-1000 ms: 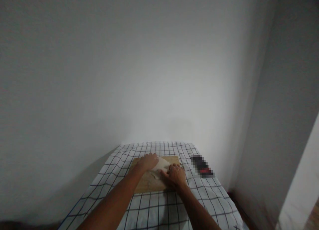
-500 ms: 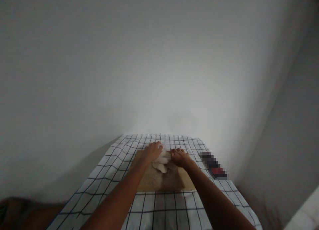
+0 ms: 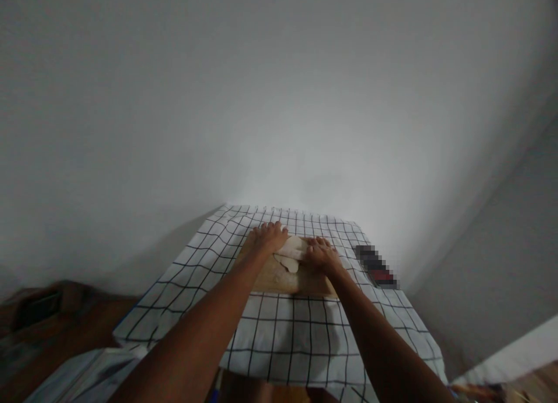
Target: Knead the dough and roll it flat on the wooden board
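A flat piece of pale dough point(image 3: 293, 266) lies on a wooden board point(image 3: 270, 284), its edge uneven. Across it runs a whitish rolling pin point(image 3: 293, 251), of which only the middle shows between my hands. My left hand point(image 3: 270, 238) covers the pin's left end, fingers pointing forward over it. On the right end rests my right hand point(image 3: 321, 253), its fingers bent over the pin. Both ends of the pin are hidden under the hands.
The board sits on a table with a white, black-checked cloth point(image 3: 279, 327). A blurred-out dark and red flat object point(image 3: 377, 267) lies near the table's right edge. A pale wall point(image 3: 279, 100) rises behind the table. Brown furniture point(image 3: 47, 310) stands low on the left.
The camera has tilted down, so the table sits higher and more of its near edge shows. My hands and the rolling pin have moved forward over the dough.
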{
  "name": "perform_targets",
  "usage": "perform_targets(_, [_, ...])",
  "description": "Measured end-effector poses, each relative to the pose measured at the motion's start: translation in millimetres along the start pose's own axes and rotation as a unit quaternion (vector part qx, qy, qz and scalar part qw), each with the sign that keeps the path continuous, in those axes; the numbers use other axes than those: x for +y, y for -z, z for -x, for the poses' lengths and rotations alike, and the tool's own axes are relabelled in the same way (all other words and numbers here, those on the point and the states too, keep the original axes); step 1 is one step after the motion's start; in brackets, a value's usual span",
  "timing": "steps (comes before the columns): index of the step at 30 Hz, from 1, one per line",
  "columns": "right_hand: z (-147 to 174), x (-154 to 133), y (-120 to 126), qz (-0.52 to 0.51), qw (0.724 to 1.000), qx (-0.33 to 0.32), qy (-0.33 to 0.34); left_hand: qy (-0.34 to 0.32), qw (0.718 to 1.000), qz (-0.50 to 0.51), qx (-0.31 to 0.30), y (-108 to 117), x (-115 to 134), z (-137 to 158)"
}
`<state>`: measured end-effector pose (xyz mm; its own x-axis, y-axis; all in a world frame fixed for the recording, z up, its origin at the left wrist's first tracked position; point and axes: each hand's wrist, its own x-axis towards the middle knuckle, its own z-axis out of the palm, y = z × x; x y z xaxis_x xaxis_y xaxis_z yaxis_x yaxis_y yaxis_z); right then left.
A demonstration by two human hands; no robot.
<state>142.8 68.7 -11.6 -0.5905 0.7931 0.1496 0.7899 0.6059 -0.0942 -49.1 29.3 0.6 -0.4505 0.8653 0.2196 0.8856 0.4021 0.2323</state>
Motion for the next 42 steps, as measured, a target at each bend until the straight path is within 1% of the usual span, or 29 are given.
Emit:
perform_targets(2, [13.2, -6.9, 1.6, -0.03, 0.999, 0.024, -0.024, -0.014, 1.0, -0.007, 0.007, 4.9, 0.3, 13.1])
perform_targets(4, [25.6, -13.0, 3.3, -0.036, 0.998, 0.041, -0.028, -0.026, 0.999, -0.017, 0.018, 9.6, -0.7, 28.0])
perform_targets(8, [44.2, -22.4, 6.0, -0.014, 0.999, 0.042, -0.023, -0.054, 0.997, -0.045, 0.037, 18.8, -5.8, 57.9])
perform_targets(11, [53.6, -27.7, 5.3, -0.009, 0.998, 0.047, -0.035, -0.077, 0.995, -0.054, 0.043, 26.7, -10.0, 76.3])
perform_targets(13, [59.7, -30.5, 3.7, -0.007, 0.998, 0.053, -0.033, -0.079, 0.995, -0.043, 0.041, 31.3, -12.7, 85.7])
perform_targets(16, [69.6, -33.3, 1.6, -0.005, 0.998, 0.065, -0.014, -0.088, 0.996, -0.018, 0.025, 35.6, -16.3, 95.6])
perform_targets(20, [77.7, -34.1, 1.6, -0.021, 0.997, 0.077, 0.003, -0.094, 0.995, -0.009, 0.02, 35.8, -18.7, 100.2])
perform_targets(23, [75.3, -32.3, 2.2, -0.027, 0.997, 0.077, 0.013, -0.093, 0.995, -0.014, 0.023, 31.4, -18.3, 96.4])
perform_targets(25, [70.2, -30.2, 2.2, -0.023, 0.997, 0.074, 0.014, -0.086, 0.995, -0.026, 0.036, 26.3, -17.5, 91.3])
perform_targets(28, [59.7, -26.7, 2.0, -0.017, 0.997, 0.076, -0.005, -0.1, 0.992, -0.042, 0.059, 18.4, -16.5, 81.4])
perform_targets(30, [51.6, -24.0, 2.3, -0.016, 0.997, 0.069, -0.017, -0.106, 0.992, -0.041, 0.06, 15.0, -15.3, 73.2])
perform_targets(33, [37.8, -18.3, 2.8, -0.023, 0.999, 0.041, -0.02, -0.076, 0.996, -0.036, 0.033, 14.0, -11.5, 57.0])
perform_targets(37, [12.4, -6.2, -0.8, -0.047, 0.998, 0.028, -0.014, -0.047, 0.999, -0.01, -0.019, 15.1, -4.4, 27.9])
perform_targets(40, [-12.2, 4.3, -7.0, -0.043, 0.999, 0.006, -0.028, -0.04, 0.998, 0.01, -0.045, 11.7, -1.5, 4.3])
perform_targets(42, [-27.4, 10.3, -10.9, -0.041, 0.998, -0.003, -0.039, -0.04, 0.998, 0.01, -0.049, 6.3, -1.8, -9.0])
